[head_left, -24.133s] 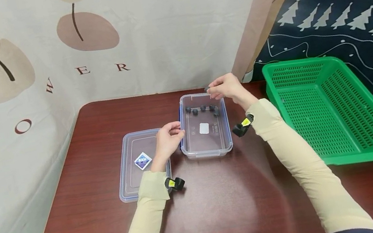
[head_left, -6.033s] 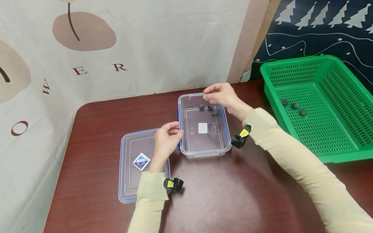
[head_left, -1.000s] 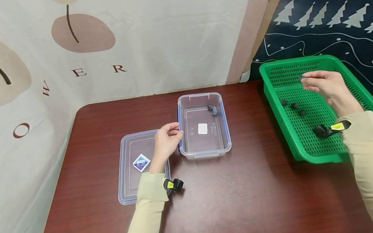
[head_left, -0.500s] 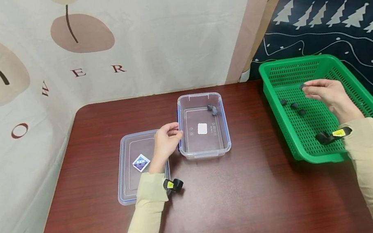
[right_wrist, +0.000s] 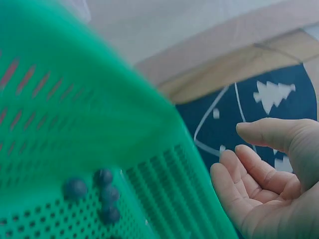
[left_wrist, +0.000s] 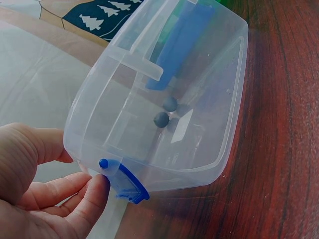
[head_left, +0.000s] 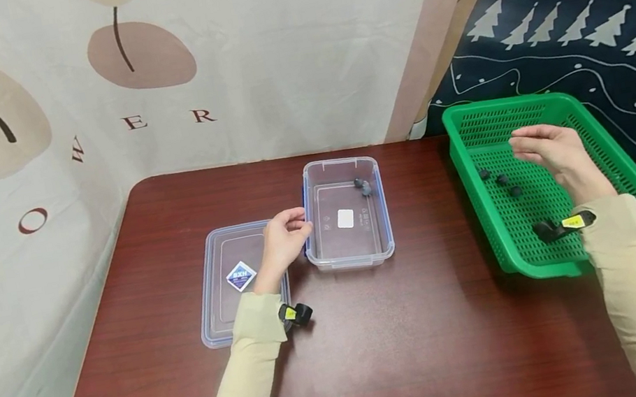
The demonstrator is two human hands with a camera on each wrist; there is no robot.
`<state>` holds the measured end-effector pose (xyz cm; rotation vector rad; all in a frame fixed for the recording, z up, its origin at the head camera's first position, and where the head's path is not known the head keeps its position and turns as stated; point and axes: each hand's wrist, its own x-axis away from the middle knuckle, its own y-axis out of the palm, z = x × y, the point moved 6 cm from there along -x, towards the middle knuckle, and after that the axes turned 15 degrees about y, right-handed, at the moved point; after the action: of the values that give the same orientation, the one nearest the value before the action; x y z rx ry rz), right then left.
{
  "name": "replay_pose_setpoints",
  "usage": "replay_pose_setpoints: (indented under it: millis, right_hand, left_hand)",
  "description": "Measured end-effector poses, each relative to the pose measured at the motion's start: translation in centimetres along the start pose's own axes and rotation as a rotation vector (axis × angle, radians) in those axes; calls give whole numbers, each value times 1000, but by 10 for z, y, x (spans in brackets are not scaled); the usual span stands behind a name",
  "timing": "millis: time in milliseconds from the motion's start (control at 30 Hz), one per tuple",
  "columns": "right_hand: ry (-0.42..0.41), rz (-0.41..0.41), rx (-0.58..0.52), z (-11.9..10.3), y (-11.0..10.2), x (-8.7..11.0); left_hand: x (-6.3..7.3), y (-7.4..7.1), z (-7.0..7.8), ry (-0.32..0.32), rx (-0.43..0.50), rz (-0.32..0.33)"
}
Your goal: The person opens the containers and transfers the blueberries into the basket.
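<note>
A clear plastic food container (head_left: pixel 337 252) with blue side latches stands uncovered on the table. Inside it, two dark blueberries (left_wrist: pixel 161 119) lie close together near the right wall. My left hand (head_left: pixel 284 243) touches the container's left side, its fingertips right by a blue latch (left_wrist: pixel 130 185). Over the green basket (head_left: pixel 578 260) hovers my right hand (head_left: pixel 560 159), thumb and fingers apart with nothing between them in the right wrist view. Several blueberries (right_wrist: pixel 75 189) lie on the basket's perforated floor, partly hidden by the right hand in the head view.
The container's lid (head_left: pixel 223 314), with a blue-and-white label, lies flat to the left, partly under my left wrist. A reddish-brown table (head_left: pixel 383 350) carries everything. A pale printed curtain (head_left: pixel 292 54) hangs behind, and dark tree-patterned cloth (head_left: pixel 561 56) lies beyond the basket.
My right hand took blueberries from the container over to the basket. Half a second ago it pinched one above the basket; now that one is released and the hand has risen slightly. The left hand stayed put.
</note>
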<state>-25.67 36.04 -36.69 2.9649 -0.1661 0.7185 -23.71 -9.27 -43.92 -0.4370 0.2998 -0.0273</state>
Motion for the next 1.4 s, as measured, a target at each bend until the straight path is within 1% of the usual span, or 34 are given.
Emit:
replay_pose_setpoints:
  millis: [233,367,533,767,933,1100,1267,1400]
  right_hand:
    - [-95,-63,34,-18,43,-2]
    - [-114,-81,74,-25,70,-7]
    - [-127,-84,140,-27,102,-12]
    - [-133,-93,229,-18,148,-19]
    - [-137,-44,320,-10,175,-27]
    - [-123,-29,374,1,199,-32]
    - [-104,-17,379,14,220,-35]
    - [-92,15,371,26,233,-36]
  left_hand:
    - [0,-1,0,-6,-5,2]
    - [0,-1,0,5,-8,-2]
    - [0,-1,0,8,-18,-4]
    - [1,-1,2,5,-8,-8]
    - [1,-1,2,3,2,-5]
    - [0,-1,3,6,4,-3]
    - [0,-1,1,-3,5,-9]
    - [0,0,1,-3,4,-9]
